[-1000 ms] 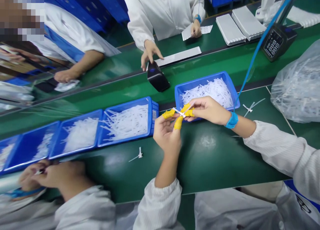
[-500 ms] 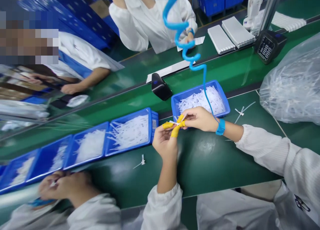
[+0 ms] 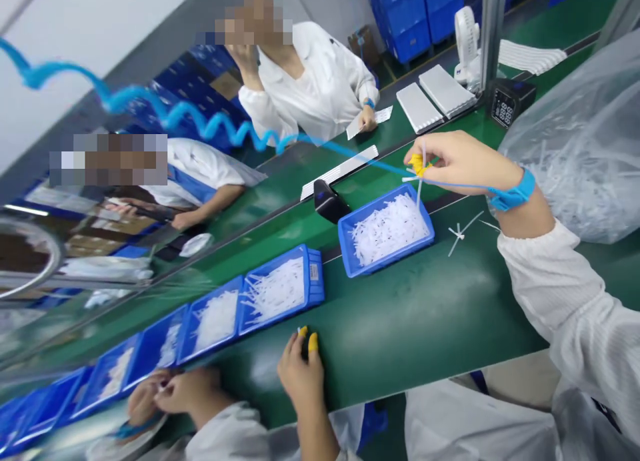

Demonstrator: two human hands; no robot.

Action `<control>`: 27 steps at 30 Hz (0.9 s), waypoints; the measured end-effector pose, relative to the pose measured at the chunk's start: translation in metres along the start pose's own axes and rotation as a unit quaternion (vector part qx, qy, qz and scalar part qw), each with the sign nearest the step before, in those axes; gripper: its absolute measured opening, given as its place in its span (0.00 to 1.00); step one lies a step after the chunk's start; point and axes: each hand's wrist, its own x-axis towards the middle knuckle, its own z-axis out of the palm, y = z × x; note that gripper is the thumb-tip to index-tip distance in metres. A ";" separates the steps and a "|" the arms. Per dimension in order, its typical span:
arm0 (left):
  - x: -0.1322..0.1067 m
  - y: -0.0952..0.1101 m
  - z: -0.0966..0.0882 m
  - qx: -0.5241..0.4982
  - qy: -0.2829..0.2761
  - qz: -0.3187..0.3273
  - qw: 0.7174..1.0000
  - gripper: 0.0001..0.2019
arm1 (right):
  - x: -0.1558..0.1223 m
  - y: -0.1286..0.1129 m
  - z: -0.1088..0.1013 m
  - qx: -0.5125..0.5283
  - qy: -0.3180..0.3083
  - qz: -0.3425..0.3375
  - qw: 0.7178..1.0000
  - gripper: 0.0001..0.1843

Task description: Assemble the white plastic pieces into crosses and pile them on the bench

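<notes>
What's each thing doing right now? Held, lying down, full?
right hand, raised, pinching a white piece
left hand, resting on the table
blue bin, heaped with white pieces
plastic bag, stuffed with white pieces
loose piece, lying on the table

**A:** so what's sitting on the desk (image 3: 425,314) over on the left?
**B:** row of blue bins (image 3: 315,279) full of white strips, with a black scanner (image 3: 330,201) behind them
**A:** and on the right?
**B:** big clear bag (image 3: 575,134), loose ties (image 3: 457,233) just beside it. Further back there's white trays (image 3: 435,97), a counter box (image 3: 509,102), a small fan (image 3: 465,31) and blue crates (image 3: 405,17)
</notes>
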 end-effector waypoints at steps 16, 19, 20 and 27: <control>-0.019 0.293 0.051 -0.257 -0.335 0.493 0.761 0.13 | 0.006 0.053 0.020 -0.073 -0.197 0.172 0.962 0.13; -0.015 0.325 0.070 -0.269 -0.354 0.543 0.712 0.13 | 0.007 0.055 0.025 -0.105 -0.237 0.201 0.945 0.10; -0.015 0.330 0.075 -0.275 -0.360 0.547 0.705 0.13 | 0.007 0.055 0.027 -0.108 -0.254 0.209 0.938 0.09; -0.016 0.326 0.079 -0.316 -0.381 0.532 0.687 0.14 | 0.018 0.037 0.040 -0.047 -0.217 0.137 0.965 0.17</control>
